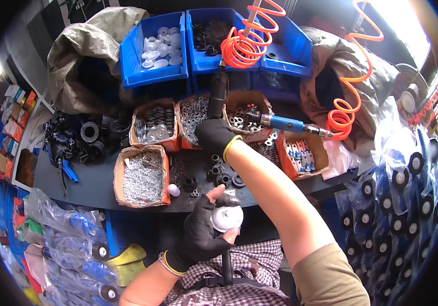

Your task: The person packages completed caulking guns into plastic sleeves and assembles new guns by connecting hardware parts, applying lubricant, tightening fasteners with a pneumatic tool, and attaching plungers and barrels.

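Note:
My left hand (198,229), in a black fingerless glove, is closed around a white round plastic part (227,218) near my lap. A black rod (227,268) shows below that hand; whether it joins the white part I cannot tell. My right hand (214,136), gloved in black with a yellow cuff, reaches over the bench. It is closed on the lower end of a black air tool (219,94), which stands upright below an orange coiled hose (239,48). The tool's tip is hidden by that hand.
Cardboard boxes of screws (142,176), washers (155,130) and nuts (194,115) cover the bench. Blue bins (152,79) stand behind. A blue air tool (285,124) on another hose lies across boxes at right. Bagged parts with black wheels (397,222) crowd the right side.

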A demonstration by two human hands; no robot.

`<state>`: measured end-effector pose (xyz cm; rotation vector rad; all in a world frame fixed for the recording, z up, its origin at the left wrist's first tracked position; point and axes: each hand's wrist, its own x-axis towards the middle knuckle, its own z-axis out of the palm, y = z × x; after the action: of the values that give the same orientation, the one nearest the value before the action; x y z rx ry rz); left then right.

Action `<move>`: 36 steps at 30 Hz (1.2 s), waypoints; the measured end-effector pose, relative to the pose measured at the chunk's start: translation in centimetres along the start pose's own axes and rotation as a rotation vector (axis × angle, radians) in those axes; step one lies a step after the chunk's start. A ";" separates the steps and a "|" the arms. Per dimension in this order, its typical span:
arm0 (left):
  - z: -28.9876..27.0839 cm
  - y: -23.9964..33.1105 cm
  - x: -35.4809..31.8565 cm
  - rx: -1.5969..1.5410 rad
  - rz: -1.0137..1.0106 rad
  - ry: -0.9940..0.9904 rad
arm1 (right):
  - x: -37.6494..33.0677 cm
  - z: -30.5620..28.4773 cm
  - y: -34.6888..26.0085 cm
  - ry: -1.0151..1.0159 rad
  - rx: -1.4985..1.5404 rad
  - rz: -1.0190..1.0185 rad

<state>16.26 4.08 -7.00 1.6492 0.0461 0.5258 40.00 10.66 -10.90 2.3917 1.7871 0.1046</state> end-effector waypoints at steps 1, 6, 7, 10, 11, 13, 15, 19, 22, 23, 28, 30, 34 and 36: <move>0.4 0.1 0.2 -0.042 -0.029 0.014 | -0.2 0.6 0.7 0.053 0.097 0.004; 0.4 -0.6 0.4 0.029 0.014 0.028 | -2.7 -0.5 1.1 0.280 0.466 0.184; 0.2 -0.8 0.2 0.048 0.021 0.043 | -4.7 -2.4 0.8 0.446 0.598 0.037; 0.3 -1.0 0.0 0.071 -0.001 0.077 | -14.3 -9.2 -0.1 0.519 0.903 -0.317; 0.7 -1.7 -0.4 0.015 0.022 0.107 | -17.4 -10.5 -0.4 0.451 0.824 -0.328; 1.2 -2.4 -0.8 -0.054 0.035 0.123 | -19.9 -10.5 -0.8 0.375 0.746 -0.317; 0.8 -2.3 -0.7 0.262 0.130 0.116 | -20.3 -10.0 -1.0 0.380 0.722 -0.357; 0.1 -1.3 0.2 0.480 0.224 0.066 | -19.1 -10.6 -0.1 0.334 0.816 -0.516; 0.8 -2.1 -0.5 0.373 0.196 0.120 | -19.3 -9.8 0.3 0.267 0.872 -0.532; 0.8 -1.9 -0.4 0.390 0.206 0.133 | -19.3 -9.9 0.2 0.263 0.872 -0.537; 0.6 -1.8 -1.0 0.306 0.102 0.096 | -20.2 -9.5 -0.7 0.416 0.762 -0.509; 0.3 -1.2 -0.5 0.411 0.207 0.084 | -20.5 -8.7 -0.8 0.467 0.770 -0.544; 0.2 -0.7 0.1 0.503 0.306 0.083 | -20.5 -8.1 -1.0 0.482 0.852 -0.549; 0.7 -0.3 0.4 0.641 0.393 0.192 | -20.2 -8.6 -1.6 0.415 1.042 -0.397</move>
<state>16.94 3.56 -7.22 2.2433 0.0334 1.0465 31.43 -7.59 -1.91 2.6146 3.0419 -0.5492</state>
